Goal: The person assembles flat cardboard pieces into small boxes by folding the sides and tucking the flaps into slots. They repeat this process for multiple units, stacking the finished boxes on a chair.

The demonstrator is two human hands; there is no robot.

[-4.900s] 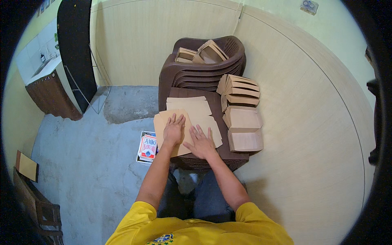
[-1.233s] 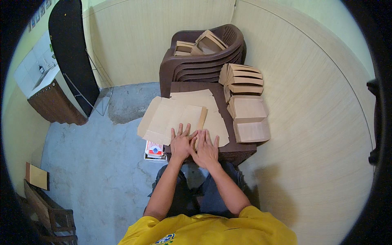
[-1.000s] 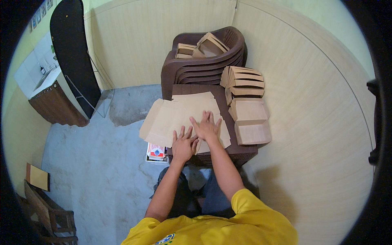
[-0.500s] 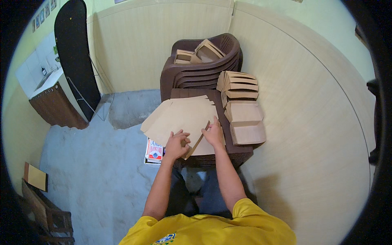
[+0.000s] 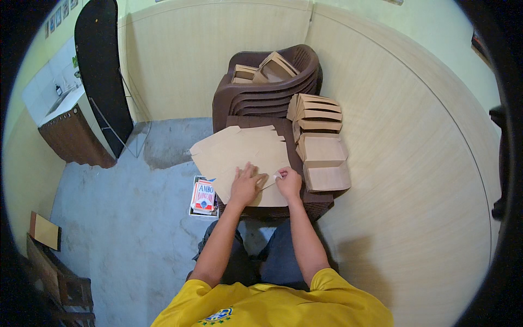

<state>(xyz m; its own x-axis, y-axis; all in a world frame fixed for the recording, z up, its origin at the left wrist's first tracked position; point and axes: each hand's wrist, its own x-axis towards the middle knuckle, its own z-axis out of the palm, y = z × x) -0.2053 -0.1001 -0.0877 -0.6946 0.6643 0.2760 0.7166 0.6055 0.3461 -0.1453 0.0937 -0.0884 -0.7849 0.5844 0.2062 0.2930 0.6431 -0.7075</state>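
Note:
A flat brown cardboard sheet [image 5: 234, 150] with slits cut in its edges lies on the dark brown plastic surface in front of me. More flat cardboard shows under its near right edge. My left hand [image 5: 246, 185] rests on the sheet with fingers spread, holding nothing. At the sheet's right edge, the fingers of my right hand [image 5: 289, 182] are pinched on a small whitish piece [image 5: 278, 175]. Whether that piece is loose or attached to the cardboard is too small to tell.
Folded cardboard trays [image 5: 326, 163] stand along the right, beside the wall. Others sit on stacked brown plastic chairs [image 5: 267, 90] behind. Left of the sheet, a box of printed card packs [image 5: 204, 197] is low down. A black board [image 5: 98, 82] leans far left.
The cardboard sheet has gone from raised at its near edge to lying flat. My left hand has moved onto it and spread. My right hand has closed into a pinch on the whitish piece.

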